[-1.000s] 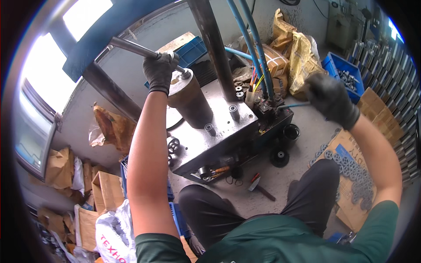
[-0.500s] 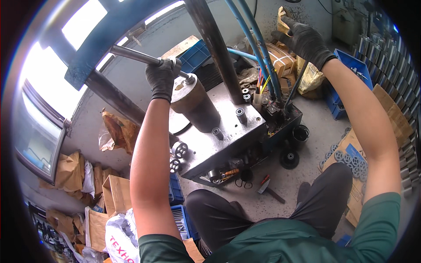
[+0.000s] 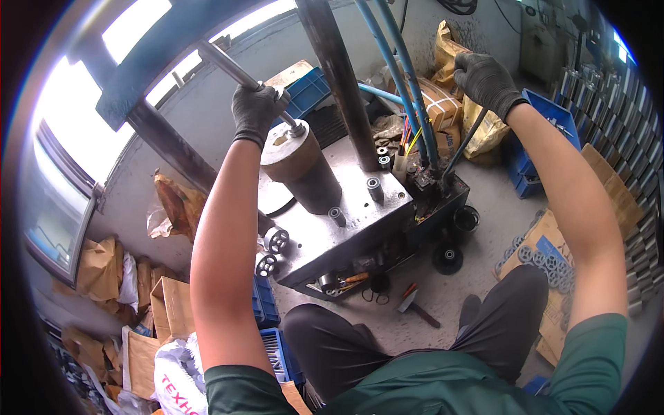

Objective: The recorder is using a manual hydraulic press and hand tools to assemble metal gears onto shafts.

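The left hand was wrapped round the rod, a collar at that grip's right edge and the cylinder below it on the steel block. Well to its right, the right hand was closed on the lever, above the block.

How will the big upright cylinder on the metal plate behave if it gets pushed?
The cylinder looks broad and smooth-sided, probably metal, so likely stiff and heavy. Taller than wide, with a wider upper section, it may tip if pushed high. The shiny plate could let its base slide.
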### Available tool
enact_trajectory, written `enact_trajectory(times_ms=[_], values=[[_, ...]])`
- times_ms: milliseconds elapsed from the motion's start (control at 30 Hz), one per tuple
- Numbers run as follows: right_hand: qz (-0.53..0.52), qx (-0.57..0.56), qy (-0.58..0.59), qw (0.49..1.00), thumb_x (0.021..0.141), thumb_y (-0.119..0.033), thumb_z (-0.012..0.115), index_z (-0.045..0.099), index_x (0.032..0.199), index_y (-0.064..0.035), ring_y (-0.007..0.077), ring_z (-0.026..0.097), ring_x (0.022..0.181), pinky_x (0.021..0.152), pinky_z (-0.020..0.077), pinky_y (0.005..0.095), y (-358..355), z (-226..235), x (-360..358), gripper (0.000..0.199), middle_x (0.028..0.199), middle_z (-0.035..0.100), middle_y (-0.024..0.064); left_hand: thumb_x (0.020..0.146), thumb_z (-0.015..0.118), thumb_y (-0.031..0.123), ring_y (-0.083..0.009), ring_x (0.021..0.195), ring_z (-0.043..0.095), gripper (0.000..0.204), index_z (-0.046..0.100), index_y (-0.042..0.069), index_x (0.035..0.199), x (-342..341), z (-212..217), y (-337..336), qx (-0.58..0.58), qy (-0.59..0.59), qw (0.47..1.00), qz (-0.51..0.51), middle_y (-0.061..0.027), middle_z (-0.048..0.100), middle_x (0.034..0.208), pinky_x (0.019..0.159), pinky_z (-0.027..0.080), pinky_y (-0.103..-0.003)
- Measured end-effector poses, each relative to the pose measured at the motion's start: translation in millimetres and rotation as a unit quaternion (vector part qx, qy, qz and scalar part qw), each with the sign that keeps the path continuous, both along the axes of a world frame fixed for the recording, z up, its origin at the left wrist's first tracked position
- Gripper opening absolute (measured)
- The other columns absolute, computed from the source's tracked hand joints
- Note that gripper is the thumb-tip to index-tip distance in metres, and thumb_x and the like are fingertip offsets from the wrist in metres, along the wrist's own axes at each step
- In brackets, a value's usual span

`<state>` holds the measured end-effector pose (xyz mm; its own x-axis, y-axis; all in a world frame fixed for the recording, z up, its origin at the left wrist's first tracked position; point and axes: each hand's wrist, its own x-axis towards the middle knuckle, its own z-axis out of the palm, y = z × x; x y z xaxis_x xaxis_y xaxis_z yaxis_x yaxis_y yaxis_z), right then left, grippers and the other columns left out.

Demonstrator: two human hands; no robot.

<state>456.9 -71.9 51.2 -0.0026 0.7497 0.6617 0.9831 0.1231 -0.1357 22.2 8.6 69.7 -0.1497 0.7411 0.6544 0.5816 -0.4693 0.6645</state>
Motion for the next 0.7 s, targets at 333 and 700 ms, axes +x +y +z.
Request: enact_trajectory(times_ms=[333, 700], values=[[0.010, -0.004, -0.023, 1.000, 0.093, -0.032, 0.065, 0.073, 0.103, -0.0046, 0.0379, 0.071, 0.090, 0.085, 0.0562, 0.0457, -17, 1, -8, 0.031, 0.091, 0.073, 0.0197, 0.075, 0.083, 0.034, -0.0290, 0.081, 0.074, 0.035, 0.073, 0.005, 0.092, 5, 17, 28, -0.024, 0.247, 0.967, 0.054, -0.0125, 0.074, 0.083, 0.082, 0.060, -0.040], [0.153, -0.001, -0.089, 0.984, 0.087, -0.018, 0.072, 0.066, 0.118, -0.0045, 0.0352, 0.068, 0.080, 0.074, 0.0558, 0.0437, -141, -54, 19, 0.034, 0.085, 0.067, 0.0175, 0.073, 0.085, 0.031, -0.0288, 0.089, 0.074, 0.043, 0.072, 0.003, 0.103, -15, 11, 42, -0.100, 0.080, 0.992, 0.017, -0.0120, 0.074, 0.094, 0.087, 0.060, -0.039]])
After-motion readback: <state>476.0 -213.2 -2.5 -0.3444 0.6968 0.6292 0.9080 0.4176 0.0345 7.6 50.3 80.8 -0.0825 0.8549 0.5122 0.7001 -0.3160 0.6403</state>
